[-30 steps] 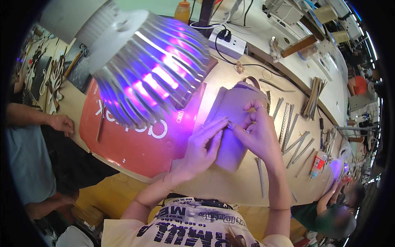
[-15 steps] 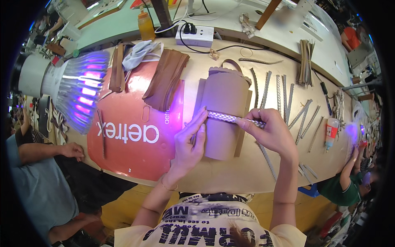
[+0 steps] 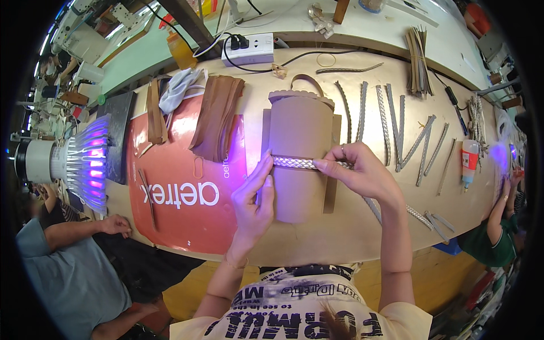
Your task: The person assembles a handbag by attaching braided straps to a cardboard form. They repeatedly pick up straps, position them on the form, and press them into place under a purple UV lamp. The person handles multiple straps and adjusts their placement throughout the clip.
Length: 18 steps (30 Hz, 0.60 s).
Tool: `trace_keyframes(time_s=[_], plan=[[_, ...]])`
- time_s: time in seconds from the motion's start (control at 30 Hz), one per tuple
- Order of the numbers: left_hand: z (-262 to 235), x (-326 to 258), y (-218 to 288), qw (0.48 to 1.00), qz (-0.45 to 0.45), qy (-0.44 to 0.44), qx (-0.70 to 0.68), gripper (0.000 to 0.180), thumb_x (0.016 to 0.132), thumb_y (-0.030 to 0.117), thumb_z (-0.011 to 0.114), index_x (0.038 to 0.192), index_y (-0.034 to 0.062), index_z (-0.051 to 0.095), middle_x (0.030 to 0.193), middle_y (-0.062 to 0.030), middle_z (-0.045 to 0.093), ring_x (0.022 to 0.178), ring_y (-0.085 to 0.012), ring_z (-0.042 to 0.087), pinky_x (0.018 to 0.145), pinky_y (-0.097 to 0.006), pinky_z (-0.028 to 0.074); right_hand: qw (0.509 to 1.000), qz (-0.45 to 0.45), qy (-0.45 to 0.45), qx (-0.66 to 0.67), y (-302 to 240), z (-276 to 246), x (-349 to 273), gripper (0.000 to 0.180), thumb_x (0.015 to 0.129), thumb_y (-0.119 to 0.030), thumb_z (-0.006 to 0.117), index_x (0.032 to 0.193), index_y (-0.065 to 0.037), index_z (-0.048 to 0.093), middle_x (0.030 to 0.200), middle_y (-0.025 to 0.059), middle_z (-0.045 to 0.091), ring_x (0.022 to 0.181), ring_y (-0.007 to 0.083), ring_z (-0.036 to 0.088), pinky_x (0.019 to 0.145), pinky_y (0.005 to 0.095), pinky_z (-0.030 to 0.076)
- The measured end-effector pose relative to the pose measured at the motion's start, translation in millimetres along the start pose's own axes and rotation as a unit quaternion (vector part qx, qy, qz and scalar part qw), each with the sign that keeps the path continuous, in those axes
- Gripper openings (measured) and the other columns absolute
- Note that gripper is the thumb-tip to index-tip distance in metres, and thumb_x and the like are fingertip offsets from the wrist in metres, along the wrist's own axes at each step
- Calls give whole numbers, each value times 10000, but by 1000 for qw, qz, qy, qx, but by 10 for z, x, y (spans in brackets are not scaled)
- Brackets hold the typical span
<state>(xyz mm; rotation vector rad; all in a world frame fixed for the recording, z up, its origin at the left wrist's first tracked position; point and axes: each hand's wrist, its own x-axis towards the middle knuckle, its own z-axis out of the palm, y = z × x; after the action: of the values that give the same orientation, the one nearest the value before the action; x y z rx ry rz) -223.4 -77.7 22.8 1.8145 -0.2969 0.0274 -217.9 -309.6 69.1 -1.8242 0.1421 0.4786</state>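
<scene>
Evidently the braid is laid straight across the tan panel at the middle of the surface, so both hands keep it flat. Left hand pins the braid's left end with its fingertips, a pressing grip. Right hand pinches the right end taut. Spare braids lie right of the panel, ready.

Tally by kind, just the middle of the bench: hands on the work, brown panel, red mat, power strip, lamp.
Hands: 2, left hand and right hand, both on the braided strip
Brown panel: 1
Red mat: 1
Power strip: 1
Lamp: 1
Total: 6
</scene>
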Motion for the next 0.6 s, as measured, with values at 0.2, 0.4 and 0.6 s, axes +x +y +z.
trace_keyframes(time_s=[0.2,0.4,0.6], plan=[[-1,-1,16,1000,2,1,4,362,923,-25,498,1275,-52,578,1312,-225,579,1244,-297,551,1056,-364,406,999,-26,12,37,60,51,-2,345,865,-338,730,820,3,715,621,-3,571,557,73,446,522,260,374],[-13,-17,18,1000,-30,-4,-4,369,925,-25,490,1284,-59,567,1324,-225,570,1256,-289,540,1058,-359,402,996,15,25,86,228,71,-24,345,878,-337,725,816,1,689,641,-32,582,589,42,466,535,231,385],[-29,12,-5,999,8,-25,29,374,934,-18,478,1297,-67,552,1336,-228,559,1266,-286,531,1058,-355,395,976,-15,27,214,469,128,-108,295,915,-299,686,859,-11,667,739,-33,622,642,22,490,546,207,393]])
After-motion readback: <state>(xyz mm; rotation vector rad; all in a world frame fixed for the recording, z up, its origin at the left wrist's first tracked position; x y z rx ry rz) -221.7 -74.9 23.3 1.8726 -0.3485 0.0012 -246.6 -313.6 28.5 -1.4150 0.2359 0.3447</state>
